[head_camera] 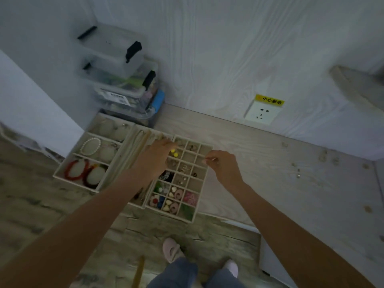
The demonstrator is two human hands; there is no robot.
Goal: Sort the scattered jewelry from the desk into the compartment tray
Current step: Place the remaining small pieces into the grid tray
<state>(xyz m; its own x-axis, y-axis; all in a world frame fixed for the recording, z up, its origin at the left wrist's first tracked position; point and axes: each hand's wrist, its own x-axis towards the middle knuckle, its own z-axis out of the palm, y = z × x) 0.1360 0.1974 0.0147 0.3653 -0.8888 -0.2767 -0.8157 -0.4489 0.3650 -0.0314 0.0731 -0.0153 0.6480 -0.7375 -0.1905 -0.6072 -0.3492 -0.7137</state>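
A beige compartment tray point(207, 163) with many small cells lies on the desk, holding earrings, yellow beads point(174, 152) and pink clips point(190, 198). My left hand point(156, 157) reaches over its upper left cells, fingers curled down near the yellow beads; whether it holds anything is hidden. My right hand point(223, 165) hovers over the tray's right edge and pinches a small pale piece of jewelry point(204, 161) between thumb and fingertips. Several small loose pieces point(298, 170) lie scattered on the desk to the right.
A second tray point(68, 163) with a pearl bracelet point(90, 146) and red bangles point(78, 170) sits at the left, with a narrow necklace tray point(136, 146) between. Stacked clear boxes point(124, 84) stand at the back left. A wall socket point(262, 114) is behind the desk.
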